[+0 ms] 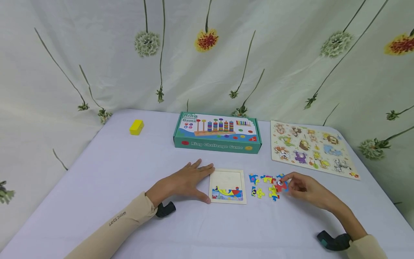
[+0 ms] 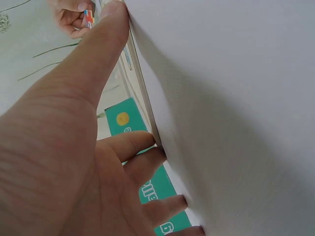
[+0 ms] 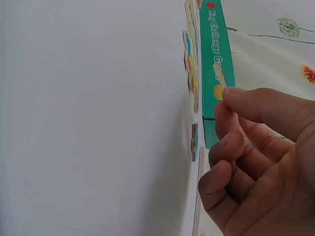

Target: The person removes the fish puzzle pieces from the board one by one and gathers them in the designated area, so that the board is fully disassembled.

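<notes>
The left hand, fingers straight and spread, touches the left edge of the tray on the table. Off the tray's right edge, by the loose pieces, the right hand pinches a red piece, raised. A fitted row lines the tray's near edge. The step seems to be picking a piece; next probably calls for turning it to match that row, then pressing it flat.
</notes>
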A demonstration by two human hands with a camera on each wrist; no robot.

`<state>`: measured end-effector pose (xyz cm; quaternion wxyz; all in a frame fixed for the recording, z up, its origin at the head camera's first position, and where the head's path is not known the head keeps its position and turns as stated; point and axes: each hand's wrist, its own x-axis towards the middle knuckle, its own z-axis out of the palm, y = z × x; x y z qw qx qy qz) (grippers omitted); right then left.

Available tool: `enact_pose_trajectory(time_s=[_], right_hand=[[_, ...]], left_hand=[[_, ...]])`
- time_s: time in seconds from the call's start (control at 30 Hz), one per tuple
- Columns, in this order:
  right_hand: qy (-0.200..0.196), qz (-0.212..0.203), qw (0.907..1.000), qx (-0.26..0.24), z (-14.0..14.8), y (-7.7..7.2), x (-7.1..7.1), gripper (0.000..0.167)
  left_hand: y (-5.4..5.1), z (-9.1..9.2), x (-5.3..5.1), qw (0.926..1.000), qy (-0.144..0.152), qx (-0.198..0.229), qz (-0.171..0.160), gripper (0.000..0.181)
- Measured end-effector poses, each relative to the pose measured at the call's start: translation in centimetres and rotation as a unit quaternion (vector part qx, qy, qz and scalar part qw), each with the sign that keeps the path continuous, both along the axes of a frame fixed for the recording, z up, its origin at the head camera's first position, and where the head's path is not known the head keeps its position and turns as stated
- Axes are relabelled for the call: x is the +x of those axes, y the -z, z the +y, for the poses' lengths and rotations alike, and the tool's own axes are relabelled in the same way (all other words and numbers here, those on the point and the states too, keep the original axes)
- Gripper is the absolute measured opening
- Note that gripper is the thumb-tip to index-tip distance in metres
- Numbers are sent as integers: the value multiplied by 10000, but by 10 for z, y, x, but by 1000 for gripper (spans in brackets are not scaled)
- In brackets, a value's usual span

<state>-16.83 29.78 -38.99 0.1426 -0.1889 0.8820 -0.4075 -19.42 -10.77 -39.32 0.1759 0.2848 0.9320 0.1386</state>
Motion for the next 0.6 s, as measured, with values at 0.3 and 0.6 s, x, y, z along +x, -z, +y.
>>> enact_pose_trajectory(time_s=[0.3, 0.6], right_hand=[[-189, -181, 9996, -80, 13, 4, 2, 33], [-210, -329, 9992, 72, 20, 5, 2, 31]], left_hand=[[-1, 0, 0, 10000, -28, -24, -12, 104], [0, 0, 0, 10000, 6, 9, 15, 103]])
